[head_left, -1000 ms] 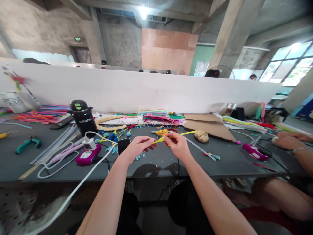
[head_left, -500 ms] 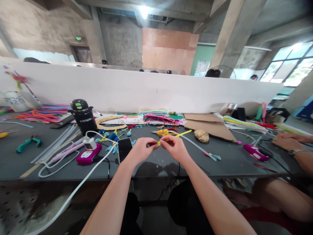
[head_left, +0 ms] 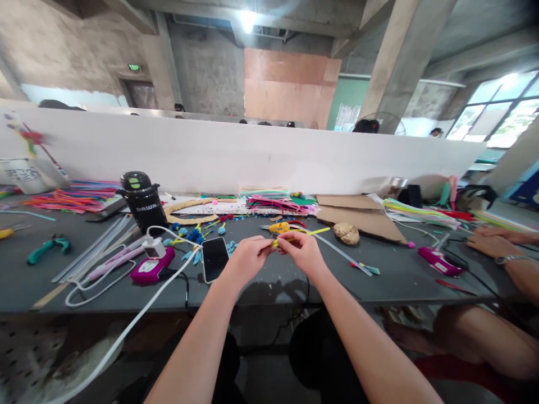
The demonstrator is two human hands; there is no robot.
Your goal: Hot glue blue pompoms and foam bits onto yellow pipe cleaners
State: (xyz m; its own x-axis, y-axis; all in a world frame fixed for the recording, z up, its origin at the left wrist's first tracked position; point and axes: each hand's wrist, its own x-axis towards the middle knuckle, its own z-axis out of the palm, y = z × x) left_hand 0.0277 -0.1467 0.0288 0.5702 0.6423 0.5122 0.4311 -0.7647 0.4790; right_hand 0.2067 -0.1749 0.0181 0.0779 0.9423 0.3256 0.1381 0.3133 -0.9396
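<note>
Two narrow pinches: left hand (head_left: pixel 251 253) and right hand (head_left: pixel 302 250), close together, hold thin yellow fuzzy-looking strip (head_left: pixel 319 231) above flat dark-grey tabletop (head_left: pixel 345 292); best keep grips close, moves small

Grey tabletop (head_left: pixel 379 287): black bottle (head_left: pixel 145 209), phone (head_left: pixel 215 259), teal pliers (head_left: pixel 45 247), cardboard (head_left: pixel 357 217), tan lump (head_left: pixel 346 233).

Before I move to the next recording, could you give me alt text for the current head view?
A left hand and a right hand share a fingertip grip on a yellow strip above a cluttered grey table. A phone lies left of the hands and a black bottle stands farther left; another person's hand shows at far right.
</note>
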